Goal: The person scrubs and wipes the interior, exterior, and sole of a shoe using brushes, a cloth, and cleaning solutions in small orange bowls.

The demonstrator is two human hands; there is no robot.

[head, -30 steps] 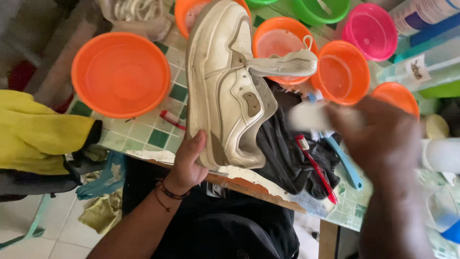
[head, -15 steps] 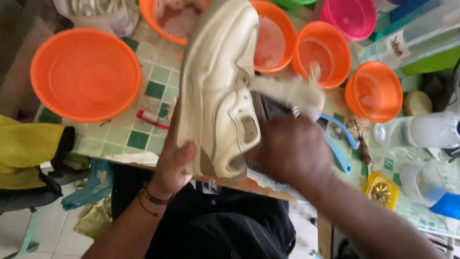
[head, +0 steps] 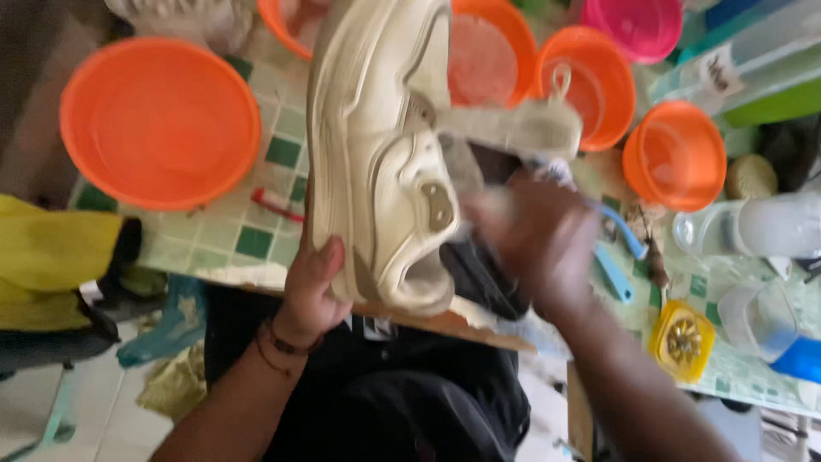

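Note:
My left hand [head: 312,287] grips the heel end of a white sneaker [head: 376,145], held sole-side left above the tiled table [head: 248,244]. The sneaker's tongue [head: 513,128] sticks out to the right. My right hand [head: 534,244] is blurred and pressed against the sneaker's side near the heel opening. It seems closed on a small white pad [head: 481,205], though the blur hides its shape. A dark cloth [head: 483,278] lies under the sneaker at the table's edge.
A large orange basin [head: 158,120] sits at left; smaller orange bowls [head: 676,154] and a pink bowl [head: 641,26] ring the back. A blue brush [head: 617,244], a yellow round object [head: 680,338], a clear bottle [head: 761,227] and a yellow cloth [head: 51,257] are nearby.
My right hand came in from the right with the white pad and now rubs the sneaker's side. The sneaker has turned slightly, showing more of its sole edge.

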